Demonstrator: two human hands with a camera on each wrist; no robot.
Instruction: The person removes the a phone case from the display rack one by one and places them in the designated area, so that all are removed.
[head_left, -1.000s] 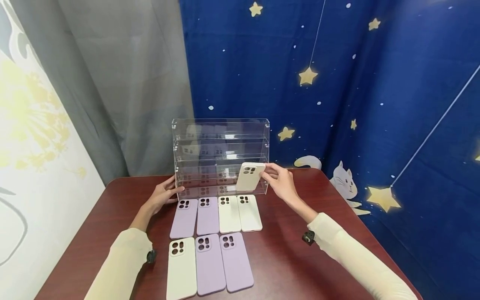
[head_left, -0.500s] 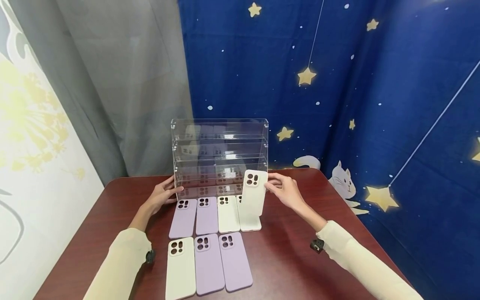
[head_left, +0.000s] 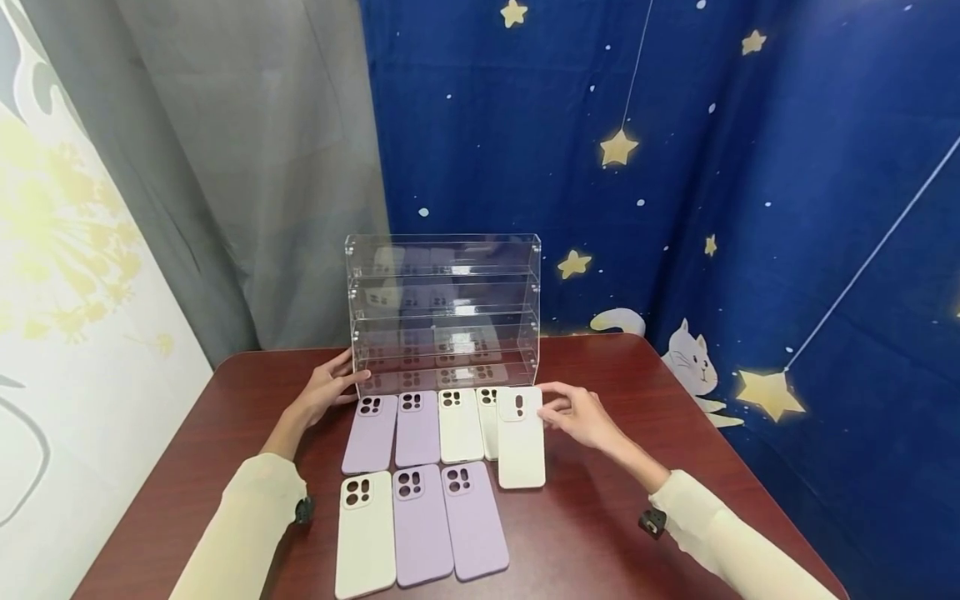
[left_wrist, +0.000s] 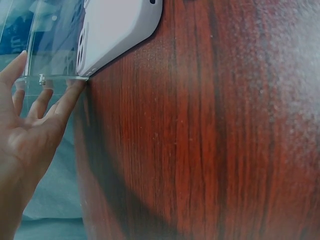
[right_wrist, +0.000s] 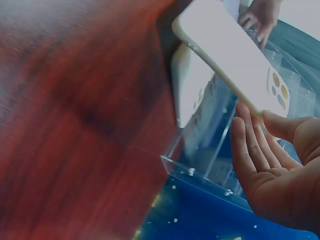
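My right hand (head_left: 583,417) pinches the upper right edge of a white phone case (head_left: 522,458), thumb on one face and fingers on the other. That case is raised and tilted, partly covering another white case (head_left: 491,429). In the right wrist view the held phone case (right_wrist: 235,55) shows its camera cutouts close to the thumb. A clear acrylic display rack (head_left: 444,317) with stepped tiers stands behind the cases. My left hand (head_left: 324,390) rests against its left side, the thumb over the front edge; in the left wrist view the left hand (left_wrist: 35,135) has fairly straight, spread fingers.
Several phone cases lie flat before the rack in two rows. The back row has purple cases (head_left: 417,433) and a white case (head_left: 461,433); the front row has a white case (head_left: 365,542) and two purple ones (head_left: 476,529). A curtain (head_left: 487,142) hangs behind the table (head_left: 195,492).
My right hand has drawn the white case down and toward me, away from the rack front to just right of the back row. The left hand stays in place on the rack.
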